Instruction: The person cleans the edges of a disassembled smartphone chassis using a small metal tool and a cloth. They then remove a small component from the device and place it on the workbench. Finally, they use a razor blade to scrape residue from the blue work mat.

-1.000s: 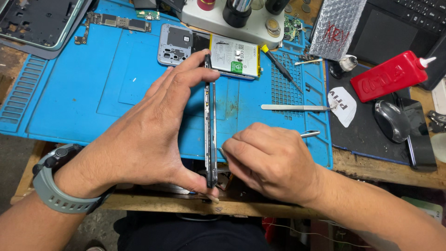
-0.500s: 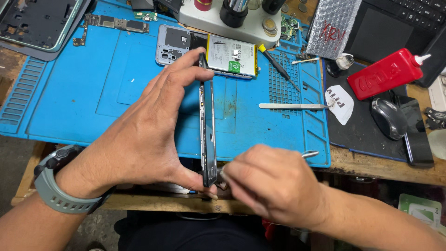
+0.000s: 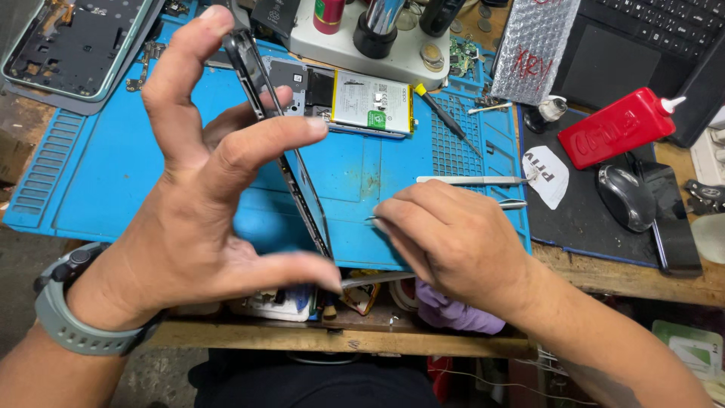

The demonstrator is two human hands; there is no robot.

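My left hand (image 3: 204, 204) clamps the phone frame (image 3: 283, 155) edgewise; right hand (image 3: 453, 242) pinches tweezers (image 3: 507, 204) at 3 o'clock. Risk: frame slips, screen cracks.

Bright, even overhead light; soft shadows under hands (image 3: 219, 204); mild glare on blue mat (image 3: 98, 174); left fingers slightly motion-blurred; edges sharp.

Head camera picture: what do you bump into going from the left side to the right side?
Grey wristwatch → left hand holding a thin phone frame on edge → right hand with a metal tool → white guitar-shaped pick → red squeeze bottle → computer mouse.
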